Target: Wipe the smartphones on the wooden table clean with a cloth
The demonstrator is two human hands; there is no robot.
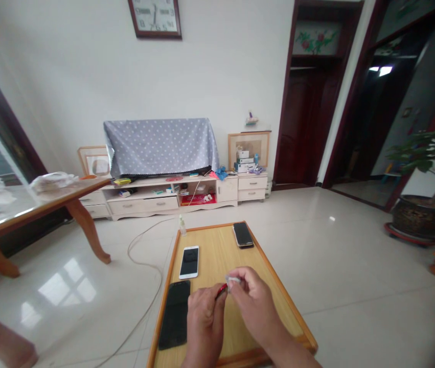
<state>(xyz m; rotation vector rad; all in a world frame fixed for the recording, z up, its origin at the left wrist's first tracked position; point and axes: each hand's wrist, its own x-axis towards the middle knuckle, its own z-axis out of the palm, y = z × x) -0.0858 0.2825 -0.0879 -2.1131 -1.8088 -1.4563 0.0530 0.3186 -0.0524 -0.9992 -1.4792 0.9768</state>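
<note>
My left hand (204,319) is closed around a thin, shiny red object (222,290); most of it is hidden by the fingers, so I cannot tell its kind. My right hand (257,304) pinches a small crumpled whitish cloth (232,279) against the far end of the red object. Both hands are above a low wooden table (217,250) with a raised orange-brown rim. Left of my left hand lies a large black tablet (175,314). Beyond it is a white smartphone (189,262) with a dark screen. Another dark-screened phone (243,234) rests near the far right corner.
A small clear bottle (182,225) stands at the table's far left corner. A cable (156,266) runs over the tiled floor at left. A larger wooden table (48,207) is on the left, a white low cabinet (144,205) ahead, a potted plant (426,217) at right.
</note>
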